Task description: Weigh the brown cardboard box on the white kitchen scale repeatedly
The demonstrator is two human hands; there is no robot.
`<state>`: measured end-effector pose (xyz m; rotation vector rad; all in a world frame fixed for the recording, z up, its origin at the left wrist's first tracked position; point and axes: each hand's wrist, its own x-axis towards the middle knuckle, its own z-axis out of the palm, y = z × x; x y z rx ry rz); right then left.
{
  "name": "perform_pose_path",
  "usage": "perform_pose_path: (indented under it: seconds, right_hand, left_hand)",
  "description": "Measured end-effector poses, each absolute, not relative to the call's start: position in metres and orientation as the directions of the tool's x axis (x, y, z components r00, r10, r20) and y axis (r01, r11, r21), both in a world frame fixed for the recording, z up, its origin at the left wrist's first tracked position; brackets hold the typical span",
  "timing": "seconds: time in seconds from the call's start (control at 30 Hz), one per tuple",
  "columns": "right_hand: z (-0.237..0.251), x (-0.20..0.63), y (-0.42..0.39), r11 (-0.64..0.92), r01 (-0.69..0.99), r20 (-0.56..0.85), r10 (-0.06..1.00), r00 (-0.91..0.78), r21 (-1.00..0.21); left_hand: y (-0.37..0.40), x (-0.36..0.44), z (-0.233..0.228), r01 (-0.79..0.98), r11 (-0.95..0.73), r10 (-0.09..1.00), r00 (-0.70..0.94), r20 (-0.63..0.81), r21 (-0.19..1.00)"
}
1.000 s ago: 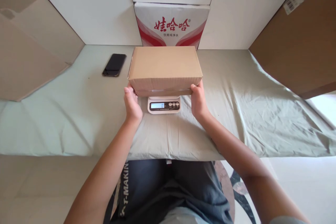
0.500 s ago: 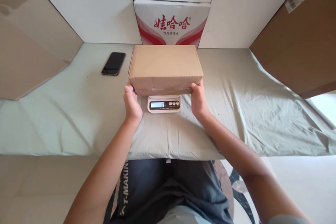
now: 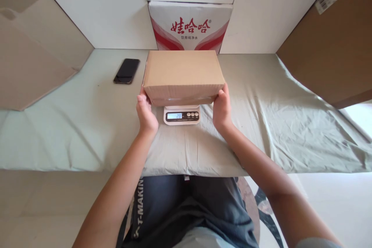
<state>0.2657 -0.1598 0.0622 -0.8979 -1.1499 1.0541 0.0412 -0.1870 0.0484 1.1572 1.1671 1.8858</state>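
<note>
On the kitchen scale sits the closed cardboard box — left hand and right hand clasp its near corners, fingers pressed against the sides, display lit below.

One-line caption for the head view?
Both hands, left hand and right hand, hold a cardboard box over a kitchen scale.

Your left hand and right hand are held upright, palms facing inward, thumbs up, fingers curled far side; both forearms extended forward, converging slightly.
</note>
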Motion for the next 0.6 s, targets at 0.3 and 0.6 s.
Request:
perform_pose_path:
  seconds: [0.3, 0.6]
  right_hand:
    - [0.055, 0.273, -0.155, 0.248, -0.198, 0.227, 0.966, 0.123, -0.948]
    - [0.049, 0.275, -0.146, 0.256, -0.237, 0.229, 0.964, 0.137, -0.937]
  left_hand:
    - [-0.172, 0.026, 0.037, -0.122, -0.392, 0.82, -0.495, 0.287, 0.912]
    - [-0.154, 0.018, 0.027, -0.112, -0.355, 0.828, -0.498, 0.257, 0.928]
